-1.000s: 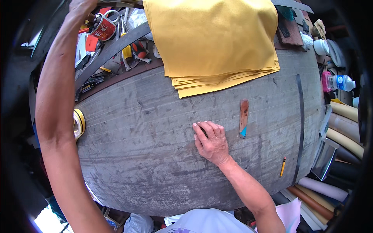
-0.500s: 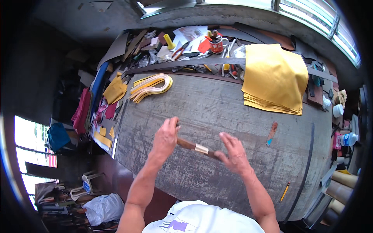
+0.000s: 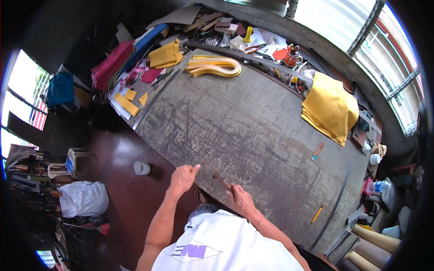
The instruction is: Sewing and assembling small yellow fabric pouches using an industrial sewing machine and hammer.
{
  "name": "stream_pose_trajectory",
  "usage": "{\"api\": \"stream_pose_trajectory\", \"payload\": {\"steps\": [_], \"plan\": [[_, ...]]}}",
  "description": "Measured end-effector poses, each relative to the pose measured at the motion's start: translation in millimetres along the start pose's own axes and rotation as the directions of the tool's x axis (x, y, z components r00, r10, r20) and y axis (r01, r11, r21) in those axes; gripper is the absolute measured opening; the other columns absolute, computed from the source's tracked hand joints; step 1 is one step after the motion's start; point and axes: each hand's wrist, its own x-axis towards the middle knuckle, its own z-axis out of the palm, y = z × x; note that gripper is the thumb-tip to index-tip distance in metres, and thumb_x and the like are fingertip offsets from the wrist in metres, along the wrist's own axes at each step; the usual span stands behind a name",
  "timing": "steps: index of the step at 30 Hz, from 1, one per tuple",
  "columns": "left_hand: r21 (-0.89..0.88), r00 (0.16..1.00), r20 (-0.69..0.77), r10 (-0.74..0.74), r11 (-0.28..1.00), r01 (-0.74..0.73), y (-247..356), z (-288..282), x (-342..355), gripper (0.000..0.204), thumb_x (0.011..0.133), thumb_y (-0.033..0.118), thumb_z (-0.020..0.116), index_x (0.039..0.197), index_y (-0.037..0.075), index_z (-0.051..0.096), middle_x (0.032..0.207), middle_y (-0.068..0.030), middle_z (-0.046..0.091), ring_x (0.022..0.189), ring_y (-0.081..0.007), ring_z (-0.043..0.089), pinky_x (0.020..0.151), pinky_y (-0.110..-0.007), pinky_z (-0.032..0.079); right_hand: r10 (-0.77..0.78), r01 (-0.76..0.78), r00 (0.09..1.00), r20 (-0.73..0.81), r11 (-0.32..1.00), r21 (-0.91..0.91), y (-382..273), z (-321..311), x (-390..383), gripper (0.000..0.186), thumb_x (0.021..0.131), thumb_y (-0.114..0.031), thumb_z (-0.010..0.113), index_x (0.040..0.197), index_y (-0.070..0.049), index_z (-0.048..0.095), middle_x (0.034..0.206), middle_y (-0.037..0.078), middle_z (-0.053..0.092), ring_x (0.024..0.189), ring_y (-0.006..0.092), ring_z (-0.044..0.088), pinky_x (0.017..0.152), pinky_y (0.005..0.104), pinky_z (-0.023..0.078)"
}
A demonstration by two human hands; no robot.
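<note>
My left hand (image 3: 183, 178) is at the near left edge of the worktable (image 3: 194, 117), fingers curled and thumb raised; what it holds, if anything, is hidden. To its right, my right hand (image 3: 241, 198) grips a brown, narrow wooden tool (image 3: 221, 179), angled toward the upper left and slightly blurred. A pencil (image 3: 317, 213) and a short brown strip with a blue tip (image 3: 318, 150) lie to the right. Farther back rest a stack of yellow sheets (image 3: 329, 106) and a bundle of looped pale and yellow strips (image 3: 212, 67).
Scraps and tools (image 3: 251, 47) crowd the back; folded coloured material (image 3: 108, 67) lies at the back left. Rolls (image 3: 375, 241) stand right. On the red floor at left are a white cup-like container (image 3: 142, 167), a white bag (image 3: 82, 198) and a plastic chair (image 3: 74, 162).
My view has swung left, showing more floor. Both hands have drawn back toward the near edge; my left hand has come away from the wooden tool, which stays in my right.
</note>
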Motion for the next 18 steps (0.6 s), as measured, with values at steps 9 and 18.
{"api": "stream_pose_trajectory", "payload": {"steps": [9, 18], "plan": [[-0.013, 0.997, -0.013, 0.079, 0.997, -0.079, -150, 8, -38, 0.030, 0.093, 0.030, 0.064, 0.090, 0.001, 0.068, 0.093, -0.0174, 0.063, 0.093, -0.0375, 0.064, 0.081, -0.048, 0.052, 0.181, -0.192, 0.981, -0.067, 0.903, -0.384, -2, 59, 70, 0.026, 0.099, -0.027, 0.056, 0.102, -0.003, 0.047, 0.091, 0.026, 0.067, 0.080, 0.0488, 0.065, 0.068, 0.0582, 0.051], [-0.099, 0.999, 0.000, 0.051, 0.994, -0.051, -227, 2, -97, 0.025, 0.093, 0.025, 0.065, 0.102, 0.002, 0.065, 0.103, -0.0163, 0.061, 0.100, -0.0356, 0.061, 0.087, -0.046, 0.051, -0.016, -0.096, 0.980, -0.198, 0.835, -0.542, -24, 93, 267, 0.027, 0.100, -0.026, 0.054, 0.104, -0.001, 0.046, 0.091, 0.028, 0.068, 0.081, 0.0499, 0.066, 0.068, 0.0588, 0.052]]}}
